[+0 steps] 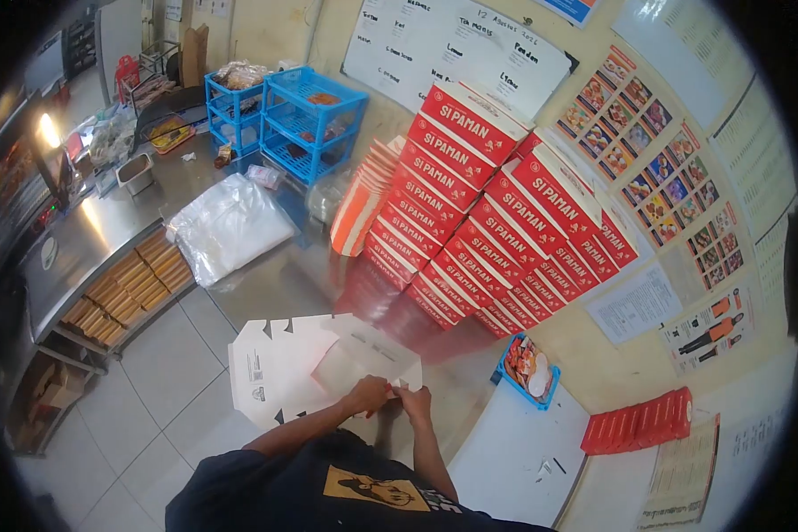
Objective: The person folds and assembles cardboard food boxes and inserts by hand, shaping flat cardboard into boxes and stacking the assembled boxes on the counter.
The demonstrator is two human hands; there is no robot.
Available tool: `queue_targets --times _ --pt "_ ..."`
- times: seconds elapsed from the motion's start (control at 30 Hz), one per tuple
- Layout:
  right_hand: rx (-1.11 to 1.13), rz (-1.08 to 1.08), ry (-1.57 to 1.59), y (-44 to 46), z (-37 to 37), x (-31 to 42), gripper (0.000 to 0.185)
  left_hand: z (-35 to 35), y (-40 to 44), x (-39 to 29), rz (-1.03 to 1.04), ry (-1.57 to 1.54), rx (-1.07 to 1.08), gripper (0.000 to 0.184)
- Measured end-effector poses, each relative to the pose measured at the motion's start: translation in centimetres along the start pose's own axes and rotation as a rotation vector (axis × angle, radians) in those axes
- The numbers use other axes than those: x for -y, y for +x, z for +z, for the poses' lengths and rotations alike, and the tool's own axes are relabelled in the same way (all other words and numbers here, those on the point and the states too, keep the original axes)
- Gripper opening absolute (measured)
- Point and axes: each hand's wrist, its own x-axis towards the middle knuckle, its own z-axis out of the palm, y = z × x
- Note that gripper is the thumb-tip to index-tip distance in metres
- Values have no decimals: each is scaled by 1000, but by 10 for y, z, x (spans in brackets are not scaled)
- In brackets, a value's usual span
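A partly folded cardboard food box (pixel 279 363) lies over the metal counter, white inside, with its slotted, printed flap spread to the left. My left hand (pixel 368 396) is closed on the near wall of the box, close to its right corner. Right beside it, my right hand (pixel 412 402) pinches the corner flap, its fingers bent. A bit of red shows at the fingers of both hands. The part of the corner under the fingers is hidden.
Tall stacks of red and white folded boxes (pixel 452 164) stand against the wall behind the counter. Striped orange cups (pixel 363 199), clear plastic bags (pixel 230 226) and blue racks (pixel 315 124) are to the left. A blue tray (pixel 529 372) sits on the white table (pixel 514 452) at right.
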Motion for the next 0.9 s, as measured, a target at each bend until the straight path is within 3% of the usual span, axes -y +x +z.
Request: queue_targets --times 0.07,0.17,0.27,0.33,0.47,0.53,0.57,0.6,0.63,0.7,0.77,0.8,0.83,0.87,0.9 --pt "37 -11 -59 4 -2 0 24 5 3 -2 46 102 108 19" --pt "166 114 83 7 1 0 28 8 2 -11 -45 -63 -42 18" --pt "81 -18 10 -14 -4 24 27 27 15 5 61 145 -154 25" --pt "160 114 23 -30 -10 44 28 29 17 4 -48 -55 -263 27" --pt "385 129 236 -20 -6 -6 38 28 18 28 40 110 -238 31" --pt "505 260 130 -24 -30 14 56 -35 -14 10 56 -129 -83 24" --pt "497 242 132 -20 -45 26 56 -76 -35 -8 20 -301 -46 22" --pt "347 -48 42 -16 -59 40 64 -125 -65 -34 -96 -583 -70 22" --pt "195 -329 -40 -18 -69 52 73 -159 -79 -44 -81 -432 -250 25" --pt "208 -753 -236 -18 -91 135 81 -202 -77 -43 -30 -86 -514 30" --pt "437 -959 -356 0 -70 187 82 -221 -56 -32 138 154 -617 35" --pt "444 -949 -343 2 -55 199 82 -222 -47 -24 271 197 -650 37" --pt "658 -811 -551 7 -37 210 76 -210 -38 -5 266 201 -645 37" --pt "859 -669 -760 14 -24 215 71 -200 -23 20 340 331 -472 38" --pt "850 -699 -769 24 -11 203 71 -203 -8 41 409 467 -314 40"
